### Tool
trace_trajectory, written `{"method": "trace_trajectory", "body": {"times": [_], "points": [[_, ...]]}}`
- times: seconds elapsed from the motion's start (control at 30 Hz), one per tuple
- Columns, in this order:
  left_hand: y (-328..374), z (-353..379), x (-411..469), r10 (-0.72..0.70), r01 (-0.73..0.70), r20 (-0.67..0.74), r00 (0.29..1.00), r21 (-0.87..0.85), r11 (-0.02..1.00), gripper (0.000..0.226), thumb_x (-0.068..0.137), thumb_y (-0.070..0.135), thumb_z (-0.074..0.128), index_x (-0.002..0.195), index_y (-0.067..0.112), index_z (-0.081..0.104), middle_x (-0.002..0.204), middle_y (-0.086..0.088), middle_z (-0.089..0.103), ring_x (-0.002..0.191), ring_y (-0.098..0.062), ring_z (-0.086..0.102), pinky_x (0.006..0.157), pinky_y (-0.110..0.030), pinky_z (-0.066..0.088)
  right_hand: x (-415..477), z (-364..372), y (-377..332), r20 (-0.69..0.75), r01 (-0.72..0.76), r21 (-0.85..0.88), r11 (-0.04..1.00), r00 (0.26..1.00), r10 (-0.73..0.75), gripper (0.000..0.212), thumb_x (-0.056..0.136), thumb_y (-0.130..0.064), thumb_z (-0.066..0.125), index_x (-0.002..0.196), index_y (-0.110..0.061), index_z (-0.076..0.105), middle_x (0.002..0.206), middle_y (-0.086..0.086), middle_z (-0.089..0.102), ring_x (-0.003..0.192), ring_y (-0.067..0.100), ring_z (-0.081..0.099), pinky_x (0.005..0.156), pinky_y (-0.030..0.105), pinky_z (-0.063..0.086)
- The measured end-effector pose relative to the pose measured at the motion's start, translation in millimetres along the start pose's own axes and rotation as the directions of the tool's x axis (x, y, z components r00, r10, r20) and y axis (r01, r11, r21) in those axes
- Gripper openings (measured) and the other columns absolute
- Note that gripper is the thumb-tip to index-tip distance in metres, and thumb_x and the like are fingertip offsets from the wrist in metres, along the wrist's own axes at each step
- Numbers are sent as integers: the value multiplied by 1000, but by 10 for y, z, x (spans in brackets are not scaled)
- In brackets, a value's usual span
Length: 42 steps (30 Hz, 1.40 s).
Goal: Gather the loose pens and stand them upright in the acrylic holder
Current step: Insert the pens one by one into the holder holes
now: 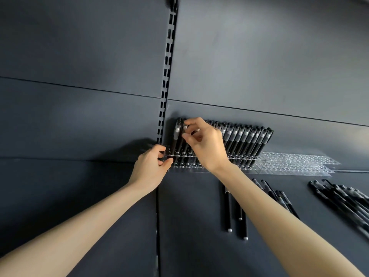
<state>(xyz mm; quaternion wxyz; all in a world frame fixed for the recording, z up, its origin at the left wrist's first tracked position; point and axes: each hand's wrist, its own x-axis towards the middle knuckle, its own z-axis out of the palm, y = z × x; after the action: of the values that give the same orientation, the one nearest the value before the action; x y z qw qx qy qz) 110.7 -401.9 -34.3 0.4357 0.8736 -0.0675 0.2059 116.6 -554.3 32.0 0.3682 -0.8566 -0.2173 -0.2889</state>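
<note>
Our right hand [201, 140] pinches a pen [180, 136]; our left hand [153, 164] grips the acrylic holder [289, 164]; missing its hole could topple neighbours.

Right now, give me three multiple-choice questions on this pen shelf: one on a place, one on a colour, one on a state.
1. Where do the loose pens lie?
A. right of the arms on the shelf
B. left of the slotted upright
C. on top of the holder

2. What colour are the pen barrels?
A. red
B. black
C. white

3. What is the right hand doing?
A. resting flat
B. pinching a pen standing in the acrylic holder
C. pointing at the wall

Answers:
1. A, they lie on the shelf's right side.
2. B, all look black.
3. B, its grip closes on a pen top while the left hand steadies the holder's end.
</note>
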Motion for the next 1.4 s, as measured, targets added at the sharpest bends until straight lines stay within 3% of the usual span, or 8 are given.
{"method": "trace_trajectory", "body": {"times": [0.17, 0.33, 0.53, 0.73, 1.0, 1.13, 1.3, 1.4], "points": [[162, 9, -263, -45, 46, -11, 999, 154, 987, 33, 89, 32, 61, 113, 14, 50, 113, -2, 54, 96, -22, 58, 83, -39, 49, -221, -214, 106, 28, -52, 2, 999, 998, 52, 15, 91, -14, 61, 106, -13, 64, 90, -4, 65, 71, 2, 57, 67, 16, 48], [557, 171, -596, 0, -17, 109, 994, 151, 988, 18, 89, 36, 59, 98, 21, 54, 102, 6, 55, 89, -13, 55, 80, -34, 48, -480, -543, 332, 141, -87, -22, 996, 986, 89, 10, 91, -16, 60, 98, -12, 66, 87, -7, 64, 76, 4, 59, 68, 10, 46], [1103, 650, -889, -49, -29, 265, 963, 283, 959, 47, 87, 55, 52, 119, 20, 49, 119, 5, 52, 111, -13, 48, 93, -32, 43, -783, -1053, 763, 346, -38, -81, 996, 936, 64, 9, 90, -17, 62, 95, -12, 67, 93, 0, 67, 87, 12, 63, 83, 28, 50], [1370, 1005, -883, -164, -18, 331, 929, 484, 875, 60, 89, 51, 53, 131, 12, 37, 130, -4, 42, 122, -21, 38, 96, -34, 40, -969, -1313, 1156, 528, 41, -181, 983, 847, 62, 30, 94, -30, 56, 119, -15, 61, 120, -2, 60, 109, 15, 55, 97, 27, 40], [1470, 1076, -789, -332, 157, 286, 899, 499, 852, 33, 87, 35, 60, 107, 9, 54, 103, -7, 61, 94, -27, 60, 75, -36, 46, -1097, -1319, 1289, 528, 6, -167, 986, 845, 84, 32, 94, -37, 53, 120, -21, 58, 128, -3, 55, 116, 22, 48, 104, 39, 35], [1518, 1097, -785, -334, 96, 322, 886, 578, 810, 33, 91, 37, 54, 107, 8, 48, 88, -2, 55, 84, -25, 58, 69, -35, 44, -1132, -1299, 1266, 513, 7, -204, 979, 852, 101, 36, 95, -37, 51, 125, -19, 55, 135, -2, 49, 120, 25, 43, 105, 36, 31], [1550, 1087, -756, -342, 39, 409, 846, 593, 804, 32, 91, 33, 52, 74, 14, 33, 72, 0, 41, 63, -18, 39, 55, -30, 29, -1133, -1305, 1270, 514, 0, -209, 978, 851, 109, 37, 95, -38, 51, 126, -18, 54, 135, -3, 49, 121, 24, 42, 103, 34, 29], [1487, 1083, -757, -310, 27, 424, 851, 554, 832, 32, 94, 32, 46, 70, 15, 34, 70, -1, 43, 63, -20, 41, 58, -32, 32, -1131, -1294, 1291, 510, -7, -196, 981, 854, 108, 36, 94, -40, 52, 123, -19, 56, 131, -4, 51, 118, 24, 43, 103, 35, 31]]}}
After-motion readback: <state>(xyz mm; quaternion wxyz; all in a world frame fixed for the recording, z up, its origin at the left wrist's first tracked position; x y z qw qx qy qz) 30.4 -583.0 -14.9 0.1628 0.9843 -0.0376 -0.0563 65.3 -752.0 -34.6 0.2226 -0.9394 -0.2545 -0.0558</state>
